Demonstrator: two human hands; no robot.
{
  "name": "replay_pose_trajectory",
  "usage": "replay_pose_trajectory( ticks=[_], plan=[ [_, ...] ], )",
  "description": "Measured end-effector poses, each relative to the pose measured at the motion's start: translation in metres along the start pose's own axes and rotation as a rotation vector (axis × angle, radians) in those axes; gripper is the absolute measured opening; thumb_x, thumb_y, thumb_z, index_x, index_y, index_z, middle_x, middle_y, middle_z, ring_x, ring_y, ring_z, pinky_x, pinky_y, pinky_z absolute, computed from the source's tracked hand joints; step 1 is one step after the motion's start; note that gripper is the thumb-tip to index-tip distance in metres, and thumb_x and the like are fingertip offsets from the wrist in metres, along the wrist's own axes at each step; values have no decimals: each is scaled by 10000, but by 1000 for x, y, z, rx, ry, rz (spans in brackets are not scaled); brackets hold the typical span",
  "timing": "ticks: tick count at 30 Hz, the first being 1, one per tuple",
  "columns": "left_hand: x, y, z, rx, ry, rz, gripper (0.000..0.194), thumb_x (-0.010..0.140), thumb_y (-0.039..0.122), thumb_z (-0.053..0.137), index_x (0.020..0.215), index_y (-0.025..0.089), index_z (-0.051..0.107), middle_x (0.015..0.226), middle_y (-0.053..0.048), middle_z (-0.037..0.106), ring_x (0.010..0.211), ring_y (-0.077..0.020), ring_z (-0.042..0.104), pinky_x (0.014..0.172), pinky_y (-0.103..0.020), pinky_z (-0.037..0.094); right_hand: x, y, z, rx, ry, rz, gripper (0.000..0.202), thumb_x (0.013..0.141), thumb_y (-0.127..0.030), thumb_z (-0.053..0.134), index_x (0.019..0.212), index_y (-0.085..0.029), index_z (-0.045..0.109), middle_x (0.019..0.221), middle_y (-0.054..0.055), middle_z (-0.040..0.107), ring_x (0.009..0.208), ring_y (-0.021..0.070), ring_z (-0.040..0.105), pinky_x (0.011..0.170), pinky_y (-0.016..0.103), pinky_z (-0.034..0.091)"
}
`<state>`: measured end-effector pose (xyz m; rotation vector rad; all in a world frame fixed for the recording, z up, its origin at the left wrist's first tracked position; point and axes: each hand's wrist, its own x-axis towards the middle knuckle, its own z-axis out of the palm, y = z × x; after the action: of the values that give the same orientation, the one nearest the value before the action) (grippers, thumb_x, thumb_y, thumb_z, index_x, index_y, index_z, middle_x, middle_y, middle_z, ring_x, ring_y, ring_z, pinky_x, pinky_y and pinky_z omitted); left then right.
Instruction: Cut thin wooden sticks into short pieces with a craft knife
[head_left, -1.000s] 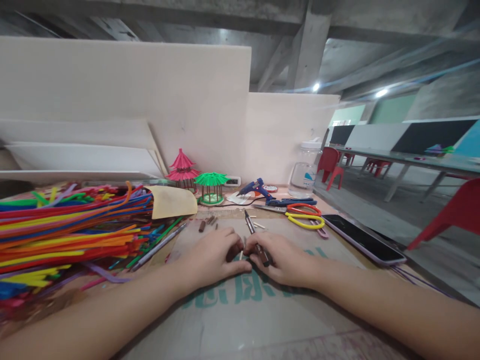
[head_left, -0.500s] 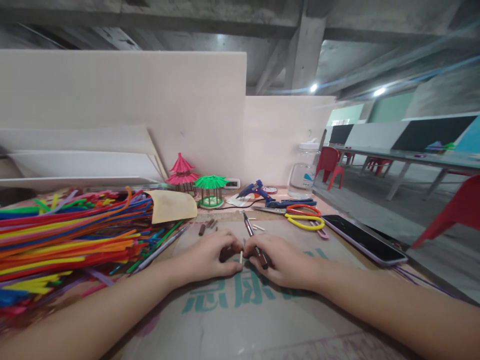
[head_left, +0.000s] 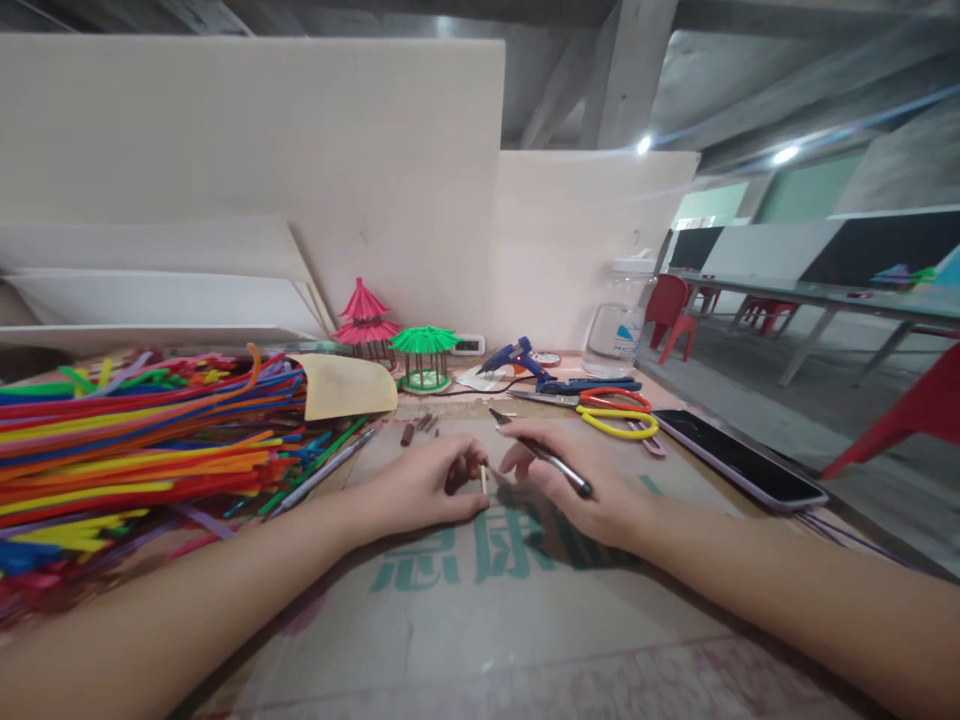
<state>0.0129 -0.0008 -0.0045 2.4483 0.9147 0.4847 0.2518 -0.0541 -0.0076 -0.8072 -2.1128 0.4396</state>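
Observation:
My left hand (head_left: pixel 427 482) is closed in a pinch on a short pale stick (head_left: pixel 484 482), which stands nearly upright between thumb and fingertips. In my right hand (head_left: pixel 581 462), a dark brown marker pen (head_left: pixel 564 467) lies between the fingers, its tip pointing away to the upper left. The pen is apart from the stick. Beneath both hands lies a cardboard sheet (head_left: pixel 450 640) with green printed characters. A few short brown pieces (head_left: pixel 407 434) rest just beyond my left hand.
Bundles of coloured pipe cleaners (head_left: pixel 150 440) fill the left side. At the back stand a pink model pavilion (head_left: pixel 365 325), a green model pavilion (head_left: pixel 424 355), a blue glue gun (head_left: pixel 517 357) and a clear bottle (head_left: pixel 615 325). Scissors (head_left: pixel 619 422) and a phone (head_left: pixel 739 460) lie to the right.
My right hand has moved right, away from the stick, and the pen has turned in its fingers to a flatter slant. My left hand keeps the stick. The view has tilted down slightly.

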Motion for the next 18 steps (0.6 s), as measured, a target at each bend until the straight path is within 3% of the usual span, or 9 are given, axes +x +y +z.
replay_pose_trajectory(
  ticks=[3,6,11,18],
  plan=[
    [0,0,0,-6,-1,-9,268,826,371,655,1013,200,568,795,24,580,689,-150,542,603,-265,405,0,-2,0,44,93,-15,277,1046,-293,431,1297,-204,505,1032,88,695,887,200,680,799,349,552],
    [1,1,1,3,-2,-13,273,828,385,658,1009,201,569,781,28,572,685,-148,536,605,-264,397,0,-4,1,13,88,15,207,1001,-229,489,1200,-209,545,976,72,691,823,183,675,750,326,552],
    [2,3,0,-6,-6,3,249,837,382,641,989,203,559,772,30,570,676,-140,526,607,-258,394,1,-3,3,105,42,112,62,952,-239,556,1003,-228,522,828,18,660,695,149,640,626,270,515],
    [3,1,1,10,2,27,253,842,399,648,967,198,560,779,27,572,676,-138,519,612,-262,389,0,-1,3,239,-61,185,107,954,-282,562,979,-235,470,782,1,617,654,135,590,588,256,477]
  ],
)
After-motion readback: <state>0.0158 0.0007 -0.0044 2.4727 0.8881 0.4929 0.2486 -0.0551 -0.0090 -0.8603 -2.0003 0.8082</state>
